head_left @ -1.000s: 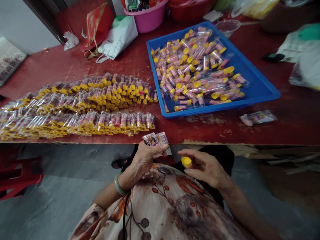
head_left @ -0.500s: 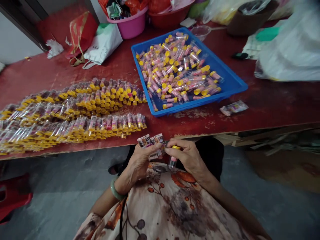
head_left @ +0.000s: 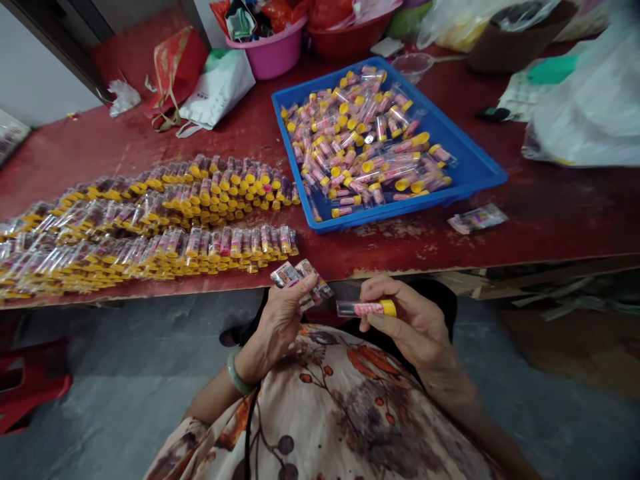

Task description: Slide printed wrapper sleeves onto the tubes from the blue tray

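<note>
My left hand (head_left: 280,320) is closed on a few small printed cards (head_left: 287,275), fanned out above the thumb. To its right, my right hand (head_left: 413,320) grips a clear tube (head_left: 367,308) with a yellow cap and a pink-and-white inside. The tube lies level, its clear end pointing at the cards but apart from them. Beyond my hands, a blue tray (head_left: 480,175) holds many loose tubes of the same kind. Stacked rows of yellow-capped tubes (head_left: 240,243) lie on the red table (head_left: 250,143) to the left.
A flat printed packet (head_left: 477,219) lies right of the tray. Farther back are a white bag (head_left: 220,90), a red bag (head_left: 177,70), a pink basin (head_left: 275,50) and a brown container (head_left: 520,40). A large white plastic bag (head_left: 585,120) stands at right. A red stool (head_left: 37,383) is on the floor.
My right hand has moved a little right, away from the cards. The tube in it has turned from hanging downward to lying level. My left hand keeps the cards; the view has shifted slightly.
</note>
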